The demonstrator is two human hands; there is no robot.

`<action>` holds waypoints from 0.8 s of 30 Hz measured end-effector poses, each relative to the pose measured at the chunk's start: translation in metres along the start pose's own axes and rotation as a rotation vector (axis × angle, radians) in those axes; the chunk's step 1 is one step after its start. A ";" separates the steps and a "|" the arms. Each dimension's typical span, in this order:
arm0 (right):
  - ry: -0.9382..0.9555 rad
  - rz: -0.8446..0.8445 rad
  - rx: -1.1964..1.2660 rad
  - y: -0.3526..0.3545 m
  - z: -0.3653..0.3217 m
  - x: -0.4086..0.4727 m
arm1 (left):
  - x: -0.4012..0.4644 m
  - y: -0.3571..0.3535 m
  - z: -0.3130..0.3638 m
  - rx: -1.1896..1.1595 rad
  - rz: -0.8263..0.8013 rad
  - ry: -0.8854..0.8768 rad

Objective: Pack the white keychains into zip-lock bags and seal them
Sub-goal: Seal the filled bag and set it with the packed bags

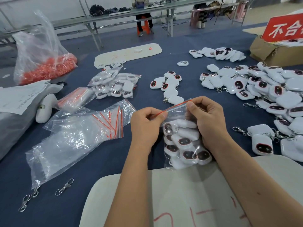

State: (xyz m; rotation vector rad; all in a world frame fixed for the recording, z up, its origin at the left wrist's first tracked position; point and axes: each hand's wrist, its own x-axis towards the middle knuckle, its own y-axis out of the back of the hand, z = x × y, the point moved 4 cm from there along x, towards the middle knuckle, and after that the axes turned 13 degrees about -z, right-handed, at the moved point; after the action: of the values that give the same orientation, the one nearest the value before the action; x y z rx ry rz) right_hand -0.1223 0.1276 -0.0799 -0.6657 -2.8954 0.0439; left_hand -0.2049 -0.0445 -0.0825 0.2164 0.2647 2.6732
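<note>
1. Far right: red sign (285,28) with white characters "不合", the rest cut off by the frame edge, propped on a cardboard box (268,51)
2. Near centre: pale board (180,194) carrying red hand-drawn strokes, unreadable; a second pale board (131,53) far centre with faint red marks
3. Left hand (146,126) pinching the red zip strip at the left end of a zip-lock bag (178,112); right hand (208,118) pinching the same strip further right, fingers curled around the bag's side
4. Bag held just above the blue table (98,161), packed with white keychains (183,141), dark oval faces showing
5. Right: big heap of loose keychains (265,89); small cluster (168,86) far of the hands
6. Left: empty zip bags (82,133) with red strips, a filled bag (116,84) beyond, a clear sack of orange pieces (47,68) far left
7. Near left: loose metal clasps (64,186) on the cloth
</note>
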 end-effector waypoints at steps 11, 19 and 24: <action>-0.004 0.098 0.075 0.005 0.002 0.001 | 0.000 0.003 -0.002 0.000 0.096 0.042; -0.024 0.011 0.112 0.004 0.005 0.003 | -0.003 0.001 0.001 0.039 -0.068 -0.046; -0.008 -0.042 0.086 0.002 0.006 0.003 | -0.003 0.003 0.003 -0.016 -0.055 -0.106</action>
State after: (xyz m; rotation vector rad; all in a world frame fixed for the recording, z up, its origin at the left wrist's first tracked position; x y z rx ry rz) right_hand -0.1247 0.1309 -0.0854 -0.5904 -2.8956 0.1645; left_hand -0.2029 -0.0485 -0.0793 0.3393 0.2129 2.5991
